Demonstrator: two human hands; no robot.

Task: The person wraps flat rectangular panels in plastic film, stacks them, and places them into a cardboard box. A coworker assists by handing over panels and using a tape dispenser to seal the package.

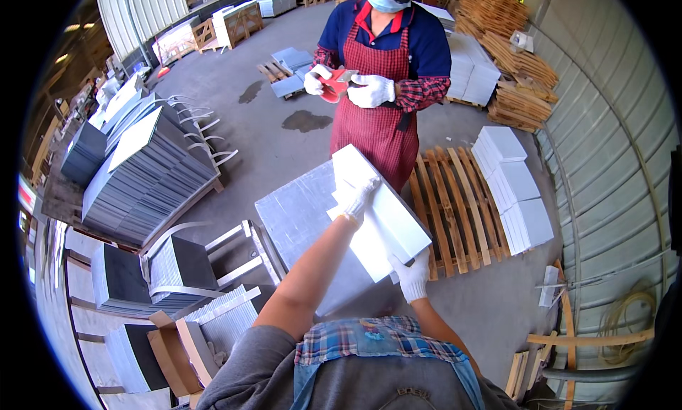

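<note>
A long white-wrapped block (391, 211) lies at an angle across a grey metal-topped table (298, 204). Its covering looks like foam sheet, and a loose white flap (369, 254) spreads out on its near side. At its near right end a small dark edge shows. My left hand (360, 197), in a white knit glove, rests on top of the block with fingers stretched along it. White on white makes the fingertips hard to see. Gloved too, my right hand (413, 274) grips the block's near right corner. Across the table, a co-worker holds a red tape dispenser (335, 88) in white gloves.
Right of the table lies a slatted wooden pallet (455, 204) with white stacked boxes (513, 186) along it. Strapped stacks of grey slabs (153, 176) stand at left. An open cardboard box (177, 353) sits at lower left. A corrugated wall (604, 140) bounds the right.
</note>
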